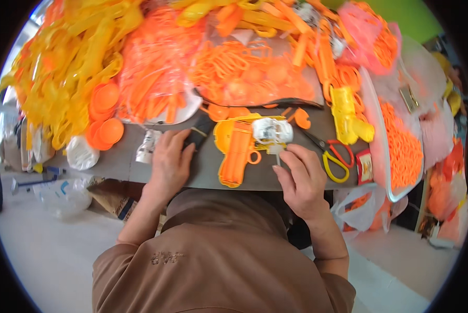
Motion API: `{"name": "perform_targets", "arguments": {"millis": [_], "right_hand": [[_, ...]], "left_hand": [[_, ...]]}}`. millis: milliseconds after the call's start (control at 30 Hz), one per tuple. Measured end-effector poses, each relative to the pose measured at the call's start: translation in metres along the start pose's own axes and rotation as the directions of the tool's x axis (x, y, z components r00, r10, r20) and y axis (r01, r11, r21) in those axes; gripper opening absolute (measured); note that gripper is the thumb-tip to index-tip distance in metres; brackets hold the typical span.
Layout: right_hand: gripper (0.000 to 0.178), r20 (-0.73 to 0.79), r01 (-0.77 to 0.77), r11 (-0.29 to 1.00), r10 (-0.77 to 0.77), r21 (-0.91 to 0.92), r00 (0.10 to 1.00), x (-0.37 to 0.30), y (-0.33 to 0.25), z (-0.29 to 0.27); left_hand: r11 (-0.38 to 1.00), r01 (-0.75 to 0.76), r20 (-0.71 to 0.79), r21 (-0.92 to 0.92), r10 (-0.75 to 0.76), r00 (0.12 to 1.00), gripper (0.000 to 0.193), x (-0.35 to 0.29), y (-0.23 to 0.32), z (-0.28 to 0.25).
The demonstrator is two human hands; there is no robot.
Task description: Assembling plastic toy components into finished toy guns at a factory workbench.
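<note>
On the dark table in front of me lies a yellow-and-orange toy gun body [235, 154] with a ring-shaped trigger. A white plastic mechanism [272, 130] sits at its right end. My right hand [304, 180] pinches a small whitish plastic piece [276, 149] with a thin stem, just below that mechanism. My left hand [169, 159] is closed around a dark object [199, 130] whose kind I cannot make out. Beside its fingers stands a crinkled silvery-white item [148, 146]. Scissors [334, 157] with one yellow and one red handle lie beyond my right hand.
Yellow plastic parts [83, 47] pile up at the far left, near orange discs [109, 130]. Bags of orange parts [158, 68] line the back. At the right are a yellow part [347, 115], a small red packet [365, 167] and a clear tub [382, 135] of orange pieces.
</note>
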State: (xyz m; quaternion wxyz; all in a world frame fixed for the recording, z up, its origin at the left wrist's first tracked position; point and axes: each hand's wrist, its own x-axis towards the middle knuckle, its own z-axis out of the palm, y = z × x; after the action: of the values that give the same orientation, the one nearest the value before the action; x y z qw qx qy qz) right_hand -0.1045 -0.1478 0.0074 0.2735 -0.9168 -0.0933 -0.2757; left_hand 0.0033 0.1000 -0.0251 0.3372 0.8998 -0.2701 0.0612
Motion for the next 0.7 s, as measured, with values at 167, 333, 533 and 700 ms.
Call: {"name": "perform_targets", "arguments": {"millis": [167, 333, 533, 700], "right_hand": [[0.028, -0.019, 0.027, 0.999, -0.027, 0.021, 0.999, 0.013, -0.004, 0.014], [0.02, -0.063, -0.089, 0.996, 0.091, 0.032, 0.994, 0.011, 0.0, 0.014], [0.016, -0.022, -0.087, 0.991, 0.089, 0.1, 0.996, 0.015, -0.007, 0.02], [0.015, -0.022, -0.042, 0.994, 0.045, 0.097, 0.999, 0.02, -0.01, 0.019]], "left_hand": [[0.985, -0.171, -0.199, -0.031, 0.162, 0.967, 0.036, 0.0, 0.004, -0.015], [0.998, 0.006, -0.472, 0.064, 0.025, 0.881, 0.026, 0.008, -0.034, -0.081], [0.952, 0.211, -0.673, 0.223, -0.007, 0.74, 0.026, 0.04, -0.126, -0.153], [0.844, 0.284, -0.464, 0.455, -0.048, 0.884, 0.035, 0.072, -0.163, -0.168]]}}
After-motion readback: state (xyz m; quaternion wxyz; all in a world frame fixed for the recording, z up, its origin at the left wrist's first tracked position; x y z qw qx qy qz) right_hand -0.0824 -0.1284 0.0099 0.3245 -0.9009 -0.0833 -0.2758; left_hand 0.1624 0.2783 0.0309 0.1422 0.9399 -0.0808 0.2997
